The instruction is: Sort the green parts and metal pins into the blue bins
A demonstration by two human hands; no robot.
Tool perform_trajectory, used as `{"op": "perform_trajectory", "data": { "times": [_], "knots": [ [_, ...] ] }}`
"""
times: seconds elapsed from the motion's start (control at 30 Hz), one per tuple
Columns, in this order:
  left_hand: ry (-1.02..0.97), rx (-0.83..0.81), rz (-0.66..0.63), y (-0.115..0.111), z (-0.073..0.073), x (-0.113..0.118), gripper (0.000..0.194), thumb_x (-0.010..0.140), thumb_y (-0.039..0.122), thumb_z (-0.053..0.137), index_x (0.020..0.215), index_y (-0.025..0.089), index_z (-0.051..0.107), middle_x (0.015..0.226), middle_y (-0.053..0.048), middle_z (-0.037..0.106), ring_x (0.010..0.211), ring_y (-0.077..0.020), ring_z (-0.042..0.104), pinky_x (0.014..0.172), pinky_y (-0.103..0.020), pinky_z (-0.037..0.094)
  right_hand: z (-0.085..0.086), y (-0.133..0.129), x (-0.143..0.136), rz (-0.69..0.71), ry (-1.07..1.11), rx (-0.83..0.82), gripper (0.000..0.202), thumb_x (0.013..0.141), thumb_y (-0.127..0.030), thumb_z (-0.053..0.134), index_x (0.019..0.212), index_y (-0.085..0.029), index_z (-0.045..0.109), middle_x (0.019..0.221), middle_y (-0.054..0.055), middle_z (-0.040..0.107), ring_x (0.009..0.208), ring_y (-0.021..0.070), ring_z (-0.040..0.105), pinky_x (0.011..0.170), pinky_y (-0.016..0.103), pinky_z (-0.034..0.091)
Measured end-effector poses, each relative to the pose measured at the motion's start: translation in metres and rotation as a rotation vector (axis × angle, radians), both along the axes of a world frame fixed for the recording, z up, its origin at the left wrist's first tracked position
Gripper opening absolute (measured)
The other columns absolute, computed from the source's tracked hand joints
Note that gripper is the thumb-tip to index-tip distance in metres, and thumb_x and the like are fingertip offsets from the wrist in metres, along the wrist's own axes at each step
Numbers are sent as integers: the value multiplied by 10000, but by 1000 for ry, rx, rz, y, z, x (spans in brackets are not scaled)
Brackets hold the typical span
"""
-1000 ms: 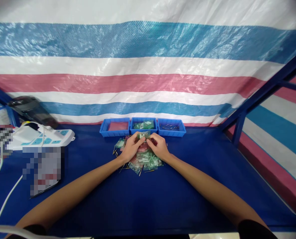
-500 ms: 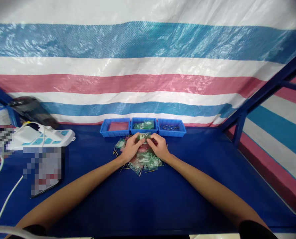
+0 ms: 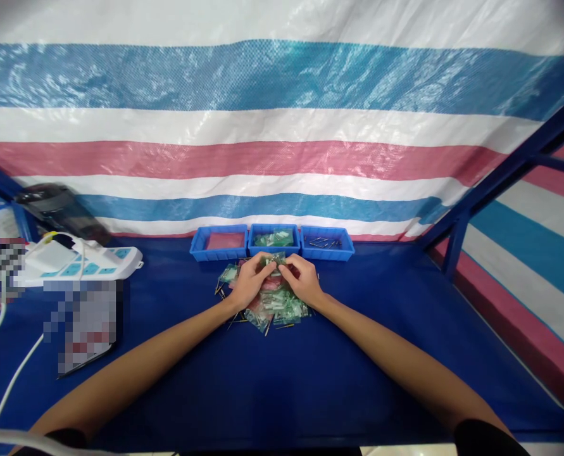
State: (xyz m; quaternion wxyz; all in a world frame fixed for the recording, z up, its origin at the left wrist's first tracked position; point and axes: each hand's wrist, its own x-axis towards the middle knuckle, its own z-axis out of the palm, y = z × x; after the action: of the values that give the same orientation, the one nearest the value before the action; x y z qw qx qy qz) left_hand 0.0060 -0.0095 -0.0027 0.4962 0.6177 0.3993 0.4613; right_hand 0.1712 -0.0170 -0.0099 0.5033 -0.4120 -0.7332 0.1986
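Observation:
A small green packet [image 3: 275,258] is held up between my two hands. My left hand [image 3: 252,280] pinches its left side, and my right hand [image 3: 303,280] pinches its right side, with both thumbs on top. Beneath and in front of them lies a pile of green and pink packets [image 3: 282,304] mixed with thin metal pieces. Just behind my hands stand three blue bins: the left bin [image 3: 219,254] holds pink packets, the middle bin [image 3: 259,228] green packets, and the right bin [image 3: 328,254] some thin metal pieces.
On the left of the blue table [image 3: 272,386] are a white power strip [image 3: 92,269] with cables, a blurred pouch-like item [image 3: 89,323] and a dark object [image 3: 68,212]. A striped sheet [image 3: 282,158] hangs behind, and a blue frame bar [image 3: 500,177] slants at the right.
The packet between my fingers has shifted and crumpled slightly, and my fingertips have moved a little on it. The pile and the bins look the same.

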Motion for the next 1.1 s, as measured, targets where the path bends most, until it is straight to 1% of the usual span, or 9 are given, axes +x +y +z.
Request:
{"op": "perform_trajectory", "data": {
  "times": [0.17,0.27,0.43,0.53,0.7,0.83,1.0,1.1],
  "knots": [
    [32,44,33,2,0,0,203,824,331,592,903,145,619,832,-19,632,753,-162,576,739,-274,478,0,0,0,10,3,2,177,901,-278,516,755,-192,566,688,-3,502,621,139,477,600,264,370],
    [55,71,50,4,-1,0,160,816,293,580,860,142,608,788,-5,612,718,-147,552,708,-250,448,-1,0,0,9,-3,9,165,898,-263,519,758,-188,565,689,-5,500,620,133,474,599,259,368],
    [70,100,59,5,-3,-1,131,823,271,580,818,141,594,752,6,585,693,-129,524,681,-230,422,-2,0,0,28,3,28,146,892,-256,531,772,-182,572,702,3,523,624,133,485,600,255,374],
    [49,85,40,4,-3,-1,157,835,304,588,835,147,594,762,6,585,700,-130,531,687,-233,436,-2,0,0,24,2,28,146,896,-262,527,781,-184,571,704,4,523,626,135,486,601,256,377],
    [7,13,8,2,-1,-1,240,846,381,596,922,154,606,814,-10,602,740,-147,562,691,-250,479,-2,1,0,16,-4,20,158,905,-281,517,789,-186,565,700,-2,508,632,135,483,607,257,379],
    [10,4,15,1,-1,0,258,844,405,603,878,149,597,769,1,578,714,-138,547,673,-242,480,-3,1,1,26,-5,19,166,906,-300,515,797,-187,569,696,-2,511,630,135,481,602,256,388],
    [40,62,36,2,-1,0,257,849,397,600,797,148,571,700,25,525,650,-109,487,636,-211,440,-2,0,0,31,0,11,178,901,-317,519,786,-190,565,688,-1,509,620,136,479,590,255,389],
    [56,72,33,2,-1,0,255,851,395,599,793,148,570,701,25,525,652,-111,486,636,-210,430,-1,0,0,45,4,4,173,888,-311,539,765,-190,555,673,-9,493,601,129,468,574,251,378]
  ]
}}
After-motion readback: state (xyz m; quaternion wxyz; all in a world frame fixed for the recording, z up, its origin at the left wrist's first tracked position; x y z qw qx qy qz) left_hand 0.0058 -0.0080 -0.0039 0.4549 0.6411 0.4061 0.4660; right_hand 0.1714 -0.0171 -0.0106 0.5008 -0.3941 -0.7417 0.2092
